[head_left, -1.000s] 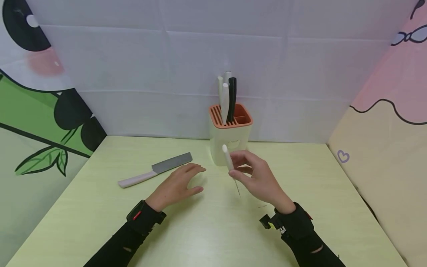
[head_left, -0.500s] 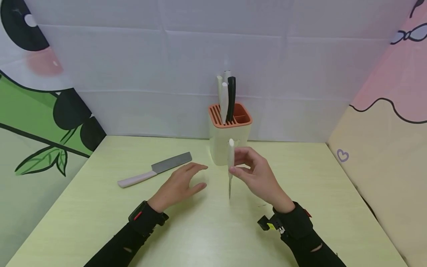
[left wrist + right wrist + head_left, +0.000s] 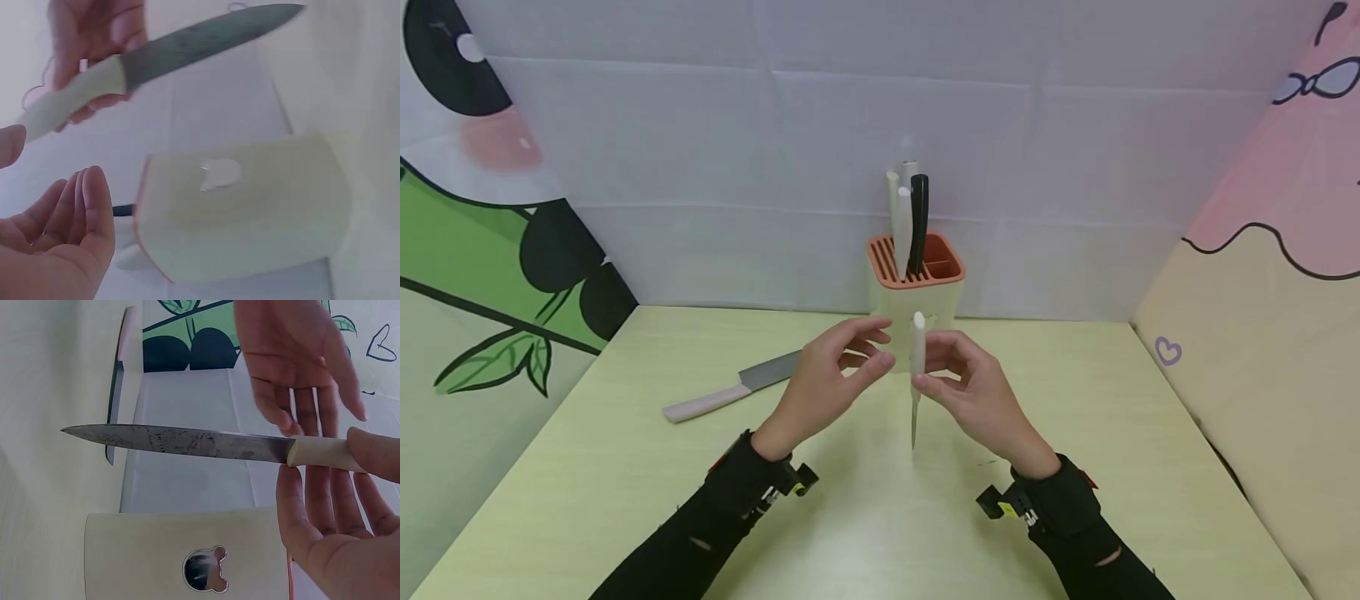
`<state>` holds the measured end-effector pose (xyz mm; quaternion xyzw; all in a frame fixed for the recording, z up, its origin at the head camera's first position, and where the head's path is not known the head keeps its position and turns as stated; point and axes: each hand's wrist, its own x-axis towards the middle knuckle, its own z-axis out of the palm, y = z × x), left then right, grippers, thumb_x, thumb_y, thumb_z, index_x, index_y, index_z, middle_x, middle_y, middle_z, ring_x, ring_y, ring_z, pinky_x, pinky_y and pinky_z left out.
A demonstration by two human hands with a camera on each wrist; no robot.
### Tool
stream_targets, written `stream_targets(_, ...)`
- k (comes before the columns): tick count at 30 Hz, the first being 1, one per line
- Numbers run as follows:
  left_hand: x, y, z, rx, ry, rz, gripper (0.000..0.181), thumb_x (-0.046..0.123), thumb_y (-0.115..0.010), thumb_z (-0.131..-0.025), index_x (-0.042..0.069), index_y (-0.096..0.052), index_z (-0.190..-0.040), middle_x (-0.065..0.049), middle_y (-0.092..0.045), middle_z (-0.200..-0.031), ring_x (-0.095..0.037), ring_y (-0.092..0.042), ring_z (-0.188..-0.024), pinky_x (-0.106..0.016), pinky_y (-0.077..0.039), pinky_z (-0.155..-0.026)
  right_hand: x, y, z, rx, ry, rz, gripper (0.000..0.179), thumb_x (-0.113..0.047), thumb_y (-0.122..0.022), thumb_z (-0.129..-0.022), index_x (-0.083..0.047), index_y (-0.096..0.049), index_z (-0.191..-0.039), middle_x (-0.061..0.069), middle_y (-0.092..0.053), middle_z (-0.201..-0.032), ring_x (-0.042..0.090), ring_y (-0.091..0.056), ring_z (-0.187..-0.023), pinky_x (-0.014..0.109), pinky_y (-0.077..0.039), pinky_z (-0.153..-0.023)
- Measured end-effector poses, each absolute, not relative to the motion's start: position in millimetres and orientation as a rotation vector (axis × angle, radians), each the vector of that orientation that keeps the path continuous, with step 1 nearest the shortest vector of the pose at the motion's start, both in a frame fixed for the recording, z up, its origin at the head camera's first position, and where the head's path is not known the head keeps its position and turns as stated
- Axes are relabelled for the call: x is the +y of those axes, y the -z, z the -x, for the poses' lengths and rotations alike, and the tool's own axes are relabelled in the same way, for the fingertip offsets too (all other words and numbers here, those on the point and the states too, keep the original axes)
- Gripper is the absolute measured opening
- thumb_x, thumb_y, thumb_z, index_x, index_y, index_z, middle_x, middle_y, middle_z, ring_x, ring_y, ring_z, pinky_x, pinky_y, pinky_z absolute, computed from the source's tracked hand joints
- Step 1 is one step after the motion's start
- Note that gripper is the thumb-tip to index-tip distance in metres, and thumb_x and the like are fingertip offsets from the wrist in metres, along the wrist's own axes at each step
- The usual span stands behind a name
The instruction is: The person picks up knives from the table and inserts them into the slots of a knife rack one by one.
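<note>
A white-handled, pointed steel knife [image 3: 181, 442] stands point down, its handle pinched between the right hand's [image 3: 958, 379] thumb and curved fingers. Beside it, the left hand [image 3: 823, 383] holds nothing, fingers relaxed and slightly bent. Behind stands a cream, orange-topped knife block [image 3: 917, 300]; leftward, a square-bladed, pale-handled cleaver [image 3: 747, 388] lies on the pale yellow table [image 3: 880, 533].

Two hands [image 3: 831, 379], one knife [image 3: 187, 442], one cleaver [image 3: 745, 387], one block [image 3: 275, 212], four handles [image 3: 918, 218].

Pale-handled knife [image 3: 209, 444] in right fingers [image 3: 317, 503]
</note>
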<state>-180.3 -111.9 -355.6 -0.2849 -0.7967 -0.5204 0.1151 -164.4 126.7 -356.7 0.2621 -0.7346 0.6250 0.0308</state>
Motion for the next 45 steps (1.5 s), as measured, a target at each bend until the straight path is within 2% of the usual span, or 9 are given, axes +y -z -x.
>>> stream_targets(4,-99,337,181,-2.282,1.57,0.86,0.045,0.017,-0.076,-0.101,0.011,-0.064,-0.144,-0.007,-0.072,-0.124,-0.016,-0.07,-0.107,-0.033,-0.062,-0.094,127,356,164,-2.255,-1.943,-0.801,0.047,0.004,-0.075,-0.096,-0.004,-0.059,-0.14,0.015,-0.064,-0.126,0.031,-0.066,-0.113,0.034,-0.063,-0.095)
stream_targets(8,-87,329,180,-2.263,1.601,0.857,0.044,0.017,-0.078,-0.1,0.012,-0.066,-0.141,-0.002,-0.072,-0.12,-0.014,-0.07,-0.104,-0.032,-0.062,-0.092,127,356,163,-2.246,-1.959,-0.801,0.046,0.004,-0.075,-0.096,-0.004,-0.06,-0.139,0.014,-0.064,-0.127,0.03,-0.066,-0.113,0.034,-0.063,-0.095)
stream_targets(17,-78,326,177,-2.253,1.617,0.846,0.036,0.014,-0.081,-0.097,0.008,-0.069,-0.13,-0.004,-0.071,-0.11,-0.015,-0.069,-0.097,-0.032,-0.063,-0.085,126,354,162,-2.228,-1.967,-0.811,0.046,0.006,-0.075,-0.096,-0.003,-0.06,-0.139,0.014,-0.064,-0.13,0.029,-0.067,-0.114,0.035,-0.062,-0.095)
stream_targets(31,-78,319,181,-2.186,1.567,0.859,0.032,0.013,-0.081,-0.097,0.007,-0.071,-0.126,-0.004,-0.075,-0.11,-0.014,-0.073,-0.099,-0.029,-0.064,-0.087,129,355,164,-2.244,-1.903,-0.798,0.046,0.002,-0.075,-0.097,-0.003,-0.06,-0.14,0.014,-0.065,-0.131,0.029,-0.067,-0.116,0.03,-0.061,-0.097)
stream_targets(40,-92,266,209,-2.139,1.555,0.806,0.031,0.016,-0.078,-0.099,0.006,-0.07,-0.128,-0.006,-0.074,-0.112,-0.017,-0.073,-0.102,-0.036,-0.064,-0.091,139,353,166,-2.24,-1.846,-0.734,0.04,-0.001,-0.071,-0.101,-0.003,-0.062,-0.139,0.02,-0.067,-0.126,0.022,-0.068,-0.114,0.025,-0.06,-0.095)
stream_targets(45,-100,225,229,-2.17,1.46,0.765,0.033,0.022,-0.076,-0.102,0.006,-0.069,-0.13,-0.007,-0.073,-0.117,-0.017,-0.072,-0.106,-0.035,-0.062,-0.095,140,351,167,-2.232,-1.824,-0.734,0.039,-0.001,-0.071,-0.101,-0.002,-0.062,-0.139,0.018,-0.068,-0.126,0.021,-0.067,-0.114,0.024,-0.06,-0.095)
